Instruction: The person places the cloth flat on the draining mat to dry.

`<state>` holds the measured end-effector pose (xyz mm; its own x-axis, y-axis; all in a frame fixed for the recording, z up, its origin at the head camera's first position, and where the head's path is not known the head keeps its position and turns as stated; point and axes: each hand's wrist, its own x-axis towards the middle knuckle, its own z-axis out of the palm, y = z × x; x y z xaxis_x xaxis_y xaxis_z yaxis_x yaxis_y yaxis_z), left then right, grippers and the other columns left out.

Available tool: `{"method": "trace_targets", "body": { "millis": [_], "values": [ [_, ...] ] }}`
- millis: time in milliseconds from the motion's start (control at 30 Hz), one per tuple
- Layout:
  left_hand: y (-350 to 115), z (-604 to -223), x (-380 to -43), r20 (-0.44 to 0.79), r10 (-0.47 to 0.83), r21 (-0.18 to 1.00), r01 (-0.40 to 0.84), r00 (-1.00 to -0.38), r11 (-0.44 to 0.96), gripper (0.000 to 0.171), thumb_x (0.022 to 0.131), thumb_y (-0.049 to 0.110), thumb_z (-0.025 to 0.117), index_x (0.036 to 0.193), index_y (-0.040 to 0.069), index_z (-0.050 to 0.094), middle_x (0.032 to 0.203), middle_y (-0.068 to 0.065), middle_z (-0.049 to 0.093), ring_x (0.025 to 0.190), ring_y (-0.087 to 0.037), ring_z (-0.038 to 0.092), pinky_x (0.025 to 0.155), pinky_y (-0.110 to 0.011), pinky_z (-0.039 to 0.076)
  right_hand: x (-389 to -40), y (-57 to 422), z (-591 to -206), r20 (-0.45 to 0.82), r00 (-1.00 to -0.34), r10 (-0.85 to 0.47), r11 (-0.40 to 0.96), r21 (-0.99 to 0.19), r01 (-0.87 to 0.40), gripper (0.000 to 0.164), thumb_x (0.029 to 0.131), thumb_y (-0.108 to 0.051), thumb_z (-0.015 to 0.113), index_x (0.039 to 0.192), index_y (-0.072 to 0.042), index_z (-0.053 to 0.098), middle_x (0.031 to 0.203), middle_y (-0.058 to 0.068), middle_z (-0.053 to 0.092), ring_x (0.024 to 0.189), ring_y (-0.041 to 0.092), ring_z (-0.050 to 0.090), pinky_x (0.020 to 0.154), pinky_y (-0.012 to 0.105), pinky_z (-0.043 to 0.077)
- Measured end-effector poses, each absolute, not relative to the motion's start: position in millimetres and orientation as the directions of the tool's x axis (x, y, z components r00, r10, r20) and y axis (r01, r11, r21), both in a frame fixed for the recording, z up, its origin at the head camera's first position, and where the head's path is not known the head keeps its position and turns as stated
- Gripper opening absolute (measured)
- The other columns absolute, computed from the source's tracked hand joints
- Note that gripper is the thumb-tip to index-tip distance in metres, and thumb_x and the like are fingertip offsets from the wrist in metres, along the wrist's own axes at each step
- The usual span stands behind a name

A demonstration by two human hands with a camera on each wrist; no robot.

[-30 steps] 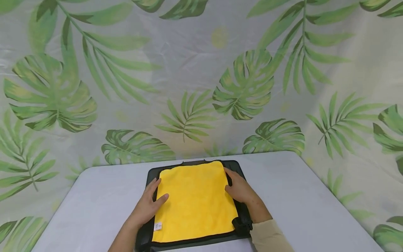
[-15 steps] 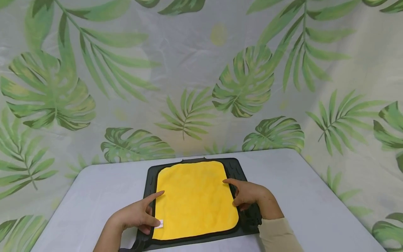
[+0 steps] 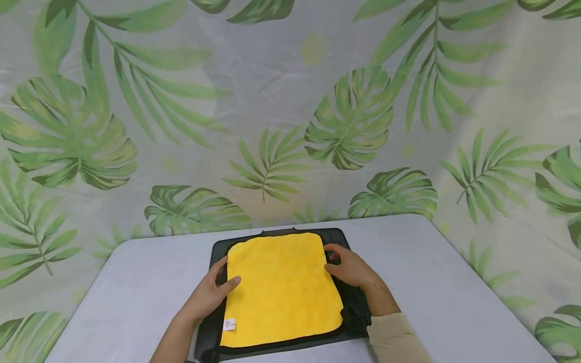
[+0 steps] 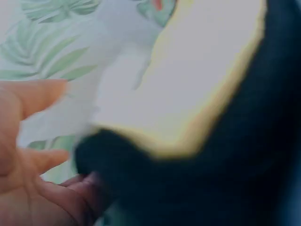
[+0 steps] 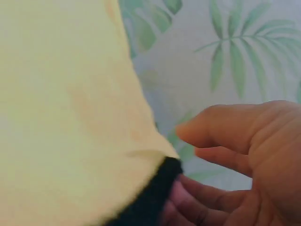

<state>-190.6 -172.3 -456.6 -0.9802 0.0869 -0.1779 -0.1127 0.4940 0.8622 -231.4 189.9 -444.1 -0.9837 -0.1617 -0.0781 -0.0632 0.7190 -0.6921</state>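
A yellow cloth (image 3: 281,290) lies flat on a black tray-like board (image 3: 336,236), a small white tag (image 3: 229,324) near its lower left corner. Along the cloth's left side, my left hand (image 3: 211,295) has its thumb over the yellow surface and its fingers at the edge. At the opposite side is my right hand (image 3: 351,269), thumb and index finger apart at the cloth's edge. The right wrist view has the yellow cloth (image 5: 84,113) above a dark strip that covers some fingertips. In the left wrist view the cloth (image 4: 197,89) looks washed out, with fingers (image 4: 40,96) spread beside it.
A white table (image 3: 145,282) extends to both sides of the board. Behind it hangs a curtain (image 3: 272,111) with a green leaf pattern. A black strap-like item (image 3: 356,320) is at the right wrist, and a beige sleeve (image 3: 397,335) covers the right forearm.
Both hands slid toward me along the cloth's sides with index fingers pointing, then moved back up. The cloth's corners look rounder than a second ago.
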Motion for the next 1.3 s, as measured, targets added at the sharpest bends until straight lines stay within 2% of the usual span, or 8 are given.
{"method": "trace_targets", "body": {
  "millis": [133, 667, 733, 800, 933, 1000, 1067, 1300],
  "values": [
    [-163.4, -463.3, -192.0, -0.167, 0.064, 0.888, -0.121, -0.984, 0.444, 0.092, 0.098, 0.048, 0.065, 0.164, 0.008, 0.016, 0.171, -0.022, 0.014, 0.155, -0.049, 0.016, 0.121, -0.068, 0.024, -234.3, 182.4, -454.2, -0.038, -0.987, -0.159, 0.712, -0.696, -0.088, 0.055, 0.099, -0.015, 0.065, 0.151, -0.010, 0.049, 0.151, 0.022, 0.051, 0.136, 0.043, 0.051, 0.106, 0.060, 0.047],
    [-162.9, -466.5, -194.3, -0.054, 0.025, 0.866, -0.034, -0.998, 0.499, 0.083, 0.100, 0.037, 0.065, 0.164, 0.010, 0.019, 0.171, -0.021, 0.013, 0.156, -0.048, 0.016, 0.121, -0.070, 0.021, -232.8, 176.6, -450.0, -0.021, -0.982, -0.189, 0.690, -0.714, -0.117, 0.062, 0.099, -0.003, 0.053, 0.158, -0.003, 0.036, 0.164, 0.024, 0.033, 0.149, 0.046, 0.035, 0.111, 0.060, 0.040],
    [-166.3, -462.9, -193.0, -0.076, 0.032, 0.849, -0.048, -0.997, 0.526, 0.082, 0.100, 0.037, 0.065, 0.163, 0.008, 0.021, 0.169, -0.024, 0.017, 0.154, -0.050, 0.020, 0.119, -0.070, 0.026, -232.4, 178.6, -449.7, -0.040, -0.982, -0.185, 0.712, -0.694, -0.106, 0.062, 0.099, -0.008, 0.056, 0.158, -0.005, 0.037, 0.163, 0.025, 0.033, 0.146, 0.047, 0.038, 0.109, 0.061, 0.042],
    [-170.6, -458.1, -191.2, -0.116, 0.043, 0.830, -0.073, -0.992, 0.552, 0.083, 0.099, 0.039, 0.066, 0.163, 0.007, 0.023, 0.164, -0.029, 0.027, 0.145, -0.051, 0.037, 0.111, -0.067, 0.040, -231.4, 180.8, -448.7, -0.067, -0.981, -0.181, 0.734, -0.673, -0.090, 0.062, 0.098, -0.011, 0.061, 0.156, -0.007, 0.040, 0.157, 0.027, 0.038, 0.138, 0.046, 0.047, 0.106, 0.060, 0.046],
    [-181.2, -447.2, -185.7, -0.227, 0.089, 0.820, -0.142, -0.970, 0.554, 0.087, 0.095, 0.034, 0.074, 0.163, 0.011, 0.024, 0.128, -0.026, 0.060, 0.093, -0.035, 0.068, 0.078, -0.047, 0.060, -226.9, 188.3, -440.2, -0.168, -0.963, -0.211, 0.741, -0.669, -0.046, 0.062, 0.092, -0.012, 0.070, 0.151, -0.010, 0.048, 0.119, 0.023, 0.061, 0.092, 0.033, 0.065, 0.079, 0.046, 0.057],
    [-187.2, -442.0, -181.9, -0.289, 0.151, 0.821, -0.163, -0.945, 0.546, 0.091, 0.092, 0.026, 0.077, 0.163, 0.012, 0.022, 0.102, -0.019, 0.064, 0.068, -0.024, 0.062, 0.062, -0.038, 0.058, -223.2, 192.4, -434.7, -0.245, -0.940, -0.237, 0.727, -0.686, -0.005, 0.062, 0.089, -0.010, 0.074, 0.147, -0.013, 0.053, 0.098, 0.017, 0.062, 0.071, 0.027, 0.061, 0.066, 0.039, 0.056],
    [-192.3, -438.4, -178.1, -0.337, 0.232, 0.828, -0.170, -0.913, 0.535, 0.095, 0.089, 0.016, 0.079, 0.164, 0.012, 0.020, 0.084, -0.013, 0.061, 0.060, -0.021, 0.061, 0.058, -0.035, 0.058, -219.5, 196.6, -430.2, -0.317, -0.909, -0.272, 0.714, -0.699, 0.031, 0.061, 0.087, -0.007, 0.075, 0.145, -0.014, 0.056, 0.085, 0.013, 0.059, 0.060, 0.024, 0.057, 0.059, 0.035, 0.055],
    [-198.0, -434.0, -172.4, -0.413, 0.365, 0.835, -0.187, -0.834, 0.518, 0.100, 0.085, 0.004, 0.079, 0.165, 0.013, 0.019, 0.078, -0.012, 0.058, 0.055, -0.017, 0.062, 0.055, -0.032, 0.059, -216.9, 203.2, -427.4, -0.392, -0.870, -0.298, 0.731, -0.680, 0.055, 0.055, 0.084, 0.003, 0.073, 0.134, -0.019, 0.065, 0.081, 0.011, 0.056, 0.059, 0.020, 0.055, 0.059, 0.033, 0.056]
  ]
}}
